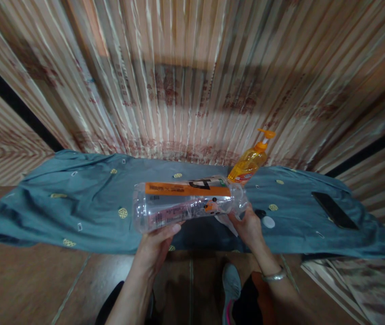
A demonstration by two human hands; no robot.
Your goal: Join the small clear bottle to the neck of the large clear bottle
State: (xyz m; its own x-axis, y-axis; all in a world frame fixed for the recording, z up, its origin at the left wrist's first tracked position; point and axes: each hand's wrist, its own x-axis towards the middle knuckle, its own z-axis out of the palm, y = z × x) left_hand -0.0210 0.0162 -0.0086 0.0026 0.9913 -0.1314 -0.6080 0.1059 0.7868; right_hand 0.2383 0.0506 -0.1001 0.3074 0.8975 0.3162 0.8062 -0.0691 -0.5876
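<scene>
A large clear plastic bottle (185,203) with an orange and black label lies sideways in the air over the cloth-covered surface. Its base points left and its neck points right. My left hand (158,241) is wrapped round the underside near the base, thumb on the side. At the neck end, my right hand (248,225) holds the bottle, its fingertips partly hidden. A piece of white tissue (226,222) hangs beside my right hand. Just behind the neck stands a pump bottle (248,164) of orange liquid with an orange pump top.
A blue-green patterned cloth (98,198) covers the long narrow surface. Right of my right hand are a white round cap (268,222) and a small dark object (260,213). Farther right lies a black phone (334,210). A pleated curtain (185,90) rises behind.
</scene>
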